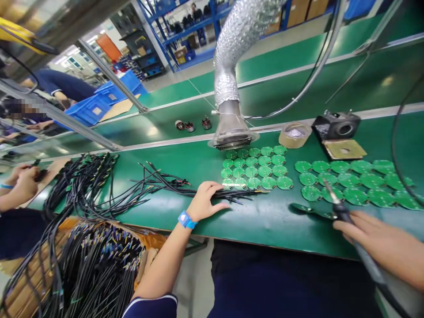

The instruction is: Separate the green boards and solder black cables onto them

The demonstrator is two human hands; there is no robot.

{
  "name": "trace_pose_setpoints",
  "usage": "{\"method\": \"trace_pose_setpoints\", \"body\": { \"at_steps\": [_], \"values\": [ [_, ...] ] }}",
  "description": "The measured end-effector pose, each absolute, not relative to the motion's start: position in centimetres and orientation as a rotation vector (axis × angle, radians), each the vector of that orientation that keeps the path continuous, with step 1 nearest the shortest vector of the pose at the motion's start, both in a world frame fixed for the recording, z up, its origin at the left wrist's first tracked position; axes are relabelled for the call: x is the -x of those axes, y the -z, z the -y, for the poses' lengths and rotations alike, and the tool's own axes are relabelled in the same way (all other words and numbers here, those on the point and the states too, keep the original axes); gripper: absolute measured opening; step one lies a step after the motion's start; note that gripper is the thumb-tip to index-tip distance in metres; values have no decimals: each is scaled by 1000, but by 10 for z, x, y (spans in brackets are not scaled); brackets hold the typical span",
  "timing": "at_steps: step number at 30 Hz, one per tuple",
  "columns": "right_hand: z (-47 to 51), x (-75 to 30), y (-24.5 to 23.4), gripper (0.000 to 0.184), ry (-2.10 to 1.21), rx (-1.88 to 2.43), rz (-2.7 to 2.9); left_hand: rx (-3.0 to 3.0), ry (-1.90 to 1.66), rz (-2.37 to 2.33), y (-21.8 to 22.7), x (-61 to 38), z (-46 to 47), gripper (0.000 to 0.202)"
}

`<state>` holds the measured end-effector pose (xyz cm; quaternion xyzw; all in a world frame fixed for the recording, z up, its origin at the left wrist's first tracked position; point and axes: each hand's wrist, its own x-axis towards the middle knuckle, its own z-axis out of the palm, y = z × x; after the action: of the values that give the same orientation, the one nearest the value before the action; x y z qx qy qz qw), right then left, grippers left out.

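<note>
My left hand (206, 202), with a blue band on its wrist, rests over a bundle of black cables (172, 189) on the green bench. Its thumb and fingers are apart, and the cables' stripped ends (261, 192) stick out to the right. In my right hand (374, 232) is a soldering iron (341, 210), its tip pointing up and left over the right group of round green circuit boards (347, 180). A dark, thin, elongated piece (309, 209) lies left of the iron; its kind is unclear. Another group of round green boards (251, 172) lies beyond my left hand.
A fume extraction duct (233, 126) hangs above the boards. Behind them stand a solder iron stand (341, 128) and a tape roll (294, 134). A box of black cables (96, 265) is at lower left, with a cable pile (86, 176) beyond. A co-worker's hands (24, 185) are far left.
</note>
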<state>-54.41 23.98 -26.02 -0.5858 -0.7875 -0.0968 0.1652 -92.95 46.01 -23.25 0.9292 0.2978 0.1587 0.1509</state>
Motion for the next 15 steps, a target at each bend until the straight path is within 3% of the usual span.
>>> {"method": "trace_pose_setpoints", "body": {
  "at_steps": [5, 10, 15],
  "values": [
    [-241, 603, 260, 31, 386, 1353, 2381, -2574, -673, -830, 225, 893, -448, 21],
    [-257, 647, 263, 24, 176, 1358, 2227, -2688, -481, -730, 219, 839, -447, 22],
    [-258, 637, 264, 34, -20, 1433, 1999, -2754, -133, -787, 210, 815, -443, 19]
  ]
}}
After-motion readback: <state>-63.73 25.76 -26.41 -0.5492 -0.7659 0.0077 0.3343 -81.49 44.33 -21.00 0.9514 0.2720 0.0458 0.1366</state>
